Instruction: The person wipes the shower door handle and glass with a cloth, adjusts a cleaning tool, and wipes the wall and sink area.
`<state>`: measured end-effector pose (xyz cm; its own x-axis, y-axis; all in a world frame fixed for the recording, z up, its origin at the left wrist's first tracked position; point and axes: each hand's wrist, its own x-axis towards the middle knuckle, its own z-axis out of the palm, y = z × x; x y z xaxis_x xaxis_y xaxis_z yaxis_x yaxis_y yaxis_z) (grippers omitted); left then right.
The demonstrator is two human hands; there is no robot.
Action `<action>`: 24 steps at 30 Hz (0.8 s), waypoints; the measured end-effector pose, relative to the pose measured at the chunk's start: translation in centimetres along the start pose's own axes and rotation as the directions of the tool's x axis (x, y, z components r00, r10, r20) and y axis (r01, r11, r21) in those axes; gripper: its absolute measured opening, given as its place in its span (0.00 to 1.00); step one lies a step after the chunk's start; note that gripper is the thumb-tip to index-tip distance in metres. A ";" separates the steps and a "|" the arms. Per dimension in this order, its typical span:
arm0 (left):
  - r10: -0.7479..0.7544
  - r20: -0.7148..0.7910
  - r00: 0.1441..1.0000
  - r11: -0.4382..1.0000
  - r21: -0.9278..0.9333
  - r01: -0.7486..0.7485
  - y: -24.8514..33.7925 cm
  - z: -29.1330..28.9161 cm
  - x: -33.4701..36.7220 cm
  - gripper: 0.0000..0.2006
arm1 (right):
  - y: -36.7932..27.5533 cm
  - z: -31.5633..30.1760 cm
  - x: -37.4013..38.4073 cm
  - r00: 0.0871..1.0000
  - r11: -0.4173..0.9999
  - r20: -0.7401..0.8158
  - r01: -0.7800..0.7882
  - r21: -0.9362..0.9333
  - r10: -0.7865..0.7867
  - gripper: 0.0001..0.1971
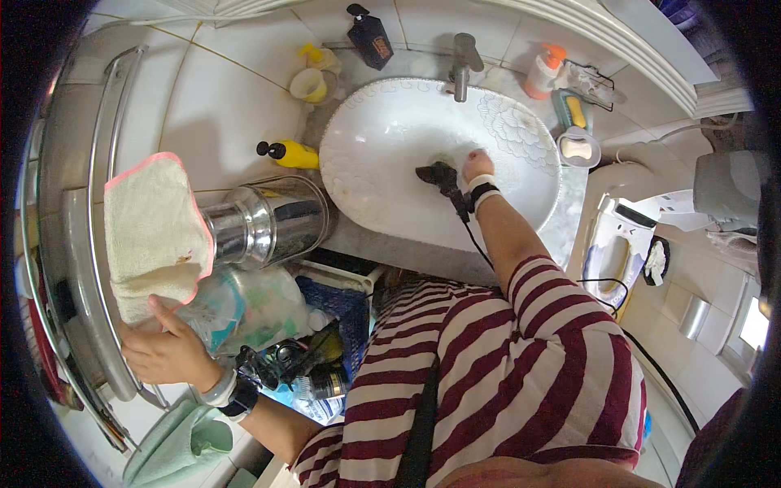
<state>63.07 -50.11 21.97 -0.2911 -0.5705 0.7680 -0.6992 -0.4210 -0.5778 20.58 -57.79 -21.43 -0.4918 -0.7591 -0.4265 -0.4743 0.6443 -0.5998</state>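
A cream towel (154, 224) with pink trim hangs by the metal rail at the left. At its near edge is my left hand (167, 350), thumb apart from the other fingers and overlapping the cloth; it looks open, with the fingertips partly hidden. My right hand (478, 165) is low in the white oval washbasin (382, 195), closed like a fist; whatever its fingers hold is hidden. Beside that wrist is a black device (443, 180) with a cable, next to a black-and-white wristband (484, 189). A grey faucet (464, 65) stands behind the basin.
Left of the basin are a yellow bottle (293, 154), a yellow cup (309, 84) and a dark pump bottle (370, 39). An orange-topped bottle (543, 73) and soap dish (578, 148) sit right. A metal bin (268, 220) and green cloth (175, 447) are left.
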 end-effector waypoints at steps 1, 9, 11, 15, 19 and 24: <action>0.003 -0.009 1.000 1.000 0.017 -0.002 0.2 -0.1 0.1 0.27 | 0.4 -0.4 0.3 0.973 0.991 -0.205 -0.088 0.097 0.106 0.17; 0.007 -0.053 0.999 0.999 0.049 -0.005 -0.3 0.6 -0.6 0.29 | -4.4 -0.1 -3.4 0.751 0.845 0.628 0.459 -0.275 -0.204 0.28; -0.016 0.032 0.999 0.997 0.080 0.013 -0.7 0.2 -0.4 0.29 | -3.0 0.5 -1.1 0.832 0.797 0.529 0.430 -0.424 -0.168 0.26; -0.002 0.000 1.000 0.999 0.053 0.002 0.2 0.8 -0.7 0.29 | -2.3 -1.5 -2.0 0.982 0.926 -0.088 0.124 -0.357 -0.165 0.27; 0.038 -0.039 0.999 0.994 0.106 -0.034 -0.9 0.2 -0.3 0.28 | -2.9 0.5 -2.1 0.681 0.281 0.636 0.731 -0.622 -0.363 0.31; -0.001 0.030 1.000 0.997 0.079 -0.002 -0.8 0.5 -0.6 0.28 | -2.9 2.0 -2.6 0.843 0.965 0.507 0.253 -0.075 -0.181 0.20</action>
<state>64.11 -49.81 21.86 -0.2711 -0.5907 0.7600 -0.6450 -0.4745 -0.5990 24.69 -57.84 -19.91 0.0420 -0.8032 -0.5942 -0.6367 0.4368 -0.6354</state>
